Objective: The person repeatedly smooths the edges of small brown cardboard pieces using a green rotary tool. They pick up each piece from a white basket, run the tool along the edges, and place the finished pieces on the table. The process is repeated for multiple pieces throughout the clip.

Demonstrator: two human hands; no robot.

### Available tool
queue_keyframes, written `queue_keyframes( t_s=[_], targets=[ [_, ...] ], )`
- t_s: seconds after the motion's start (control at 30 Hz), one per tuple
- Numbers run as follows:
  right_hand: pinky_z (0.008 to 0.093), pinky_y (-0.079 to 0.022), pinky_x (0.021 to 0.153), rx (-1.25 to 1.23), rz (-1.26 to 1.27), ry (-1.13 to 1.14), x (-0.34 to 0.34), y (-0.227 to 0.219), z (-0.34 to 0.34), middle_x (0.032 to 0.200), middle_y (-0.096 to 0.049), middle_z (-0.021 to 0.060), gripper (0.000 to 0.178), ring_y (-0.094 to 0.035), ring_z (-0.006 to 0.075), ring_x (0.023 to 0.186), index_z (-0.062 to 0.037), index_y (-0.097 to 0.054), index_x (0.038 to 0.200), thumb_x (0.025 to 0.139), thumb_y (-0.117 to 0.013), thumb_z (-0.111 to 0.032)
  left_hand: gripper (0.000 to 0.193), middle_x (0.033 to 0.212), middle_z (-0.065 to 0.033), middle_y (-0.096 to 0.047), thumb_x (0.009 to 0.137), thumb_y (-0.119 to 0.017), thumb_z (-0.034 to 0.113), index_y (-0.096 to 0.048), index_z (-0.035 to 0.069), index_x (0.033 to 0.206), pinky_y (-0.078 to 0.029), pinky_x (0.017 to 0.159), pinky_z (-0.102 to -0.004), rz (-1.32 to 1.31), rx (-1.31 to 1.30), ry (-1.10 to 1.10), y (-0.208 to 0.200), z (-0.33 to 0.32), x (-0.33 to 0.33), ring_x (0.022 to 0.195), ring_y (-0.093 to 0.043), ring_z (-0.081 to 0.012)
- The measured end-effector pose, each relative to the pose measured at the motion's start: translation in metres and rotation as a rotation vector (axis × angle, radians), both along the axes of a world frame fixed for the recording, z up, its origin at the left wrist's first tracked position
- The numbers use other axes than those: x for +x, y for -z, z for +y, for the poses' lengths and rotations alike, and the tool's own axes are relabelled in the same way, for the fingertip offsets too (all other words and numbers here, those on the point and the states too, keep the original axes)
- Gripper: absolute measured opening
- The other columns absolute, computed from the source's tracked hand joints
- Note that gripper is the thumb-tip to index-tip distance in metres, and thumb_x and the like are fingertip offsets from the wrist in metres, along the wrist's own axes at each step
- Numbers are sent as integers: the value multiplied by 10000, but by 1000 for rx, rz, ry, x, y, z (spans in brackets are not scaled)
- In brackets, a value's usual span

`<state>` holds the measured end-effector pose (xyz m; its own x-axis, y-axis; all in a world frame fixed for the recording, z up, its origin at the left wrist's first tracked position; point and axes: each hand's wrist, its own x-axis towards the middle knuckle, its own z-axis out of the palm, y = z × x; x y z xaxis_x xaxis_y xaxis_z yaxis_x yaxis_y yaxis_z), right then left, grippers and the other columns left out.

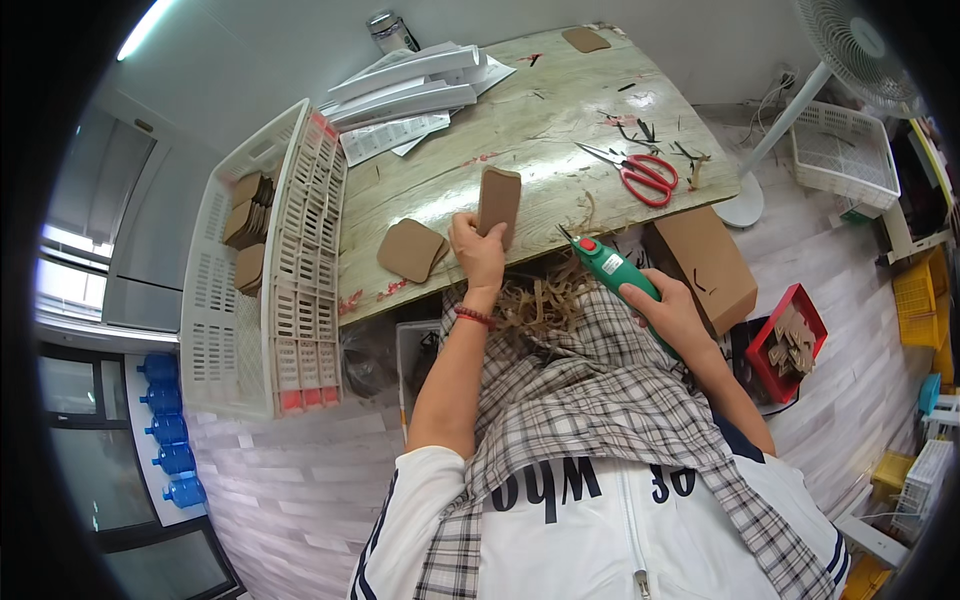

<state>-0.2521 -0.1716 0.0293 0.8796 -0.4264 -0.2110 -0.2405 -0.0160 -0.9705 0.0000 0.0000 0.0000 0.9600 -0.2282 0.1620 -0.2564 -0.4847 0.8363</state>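
My left hand is closed round a flat brown piece with rounded corners, held upright near the table's front edge. Its material is hard to tell. Beside it on the table lie a few similar brown pieces, overlapping. In my right hand is a green handheld power tool with a red button and a thin pointed tip. The tip points up and left, apart from the brown piece. Curled brown strips cover the apron on my lap. Red-handled scissors lie open beyond the tool.
A white plastic crate with stacked brown pieces stands at the table's left. Papers and a jar sit at the back. To the right are a cardboard box, a red tray of brown scraps and a fan.
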Motion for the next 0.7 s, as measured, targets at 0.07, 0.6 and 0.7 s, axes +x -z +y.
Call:
queue_keyframes(
  t_s=[0.07, 0.6, 0.7],
  targets=[
    [244, -418, 509, -14, -22, 14, 5, -6, 3, 675, -577, 0, 364, -524, 60, 566, -13, -648, 1068, 884, -688, -326, 396, 1165, -102, -618, 841, -701, 10, -519, 26, 1192, -499, 922, -353, 192, -579, -19, 8, -3, 4, 1050, -603, -245],
    [215, -413, 518, 32, -181, 144, 24, -35, 22, 686, -565, -10, 373, -502, 45, 569, 11, -630, 1056, 909, -670, -329, 394, 1247, -108, -570, 898, -581, -52, -484, 33, 1270, -486, 1013, -415, 806, -1710, 81, -43, -64, -30, 1151, -566, -260],
    [215, -414, 515, 49, -186, 146, 24, -38, 25, 683, -564, -11, 370, -502, 45, 564, 12, -630, 1053, 911, -667, -328, 381, 1237, -115, -578, 897, -587, -43, -493, 25, 1260, -490, 1008, -421, 821, -1719, 73, -42, -69, -31, 1141, -572, -267]
  ],
)
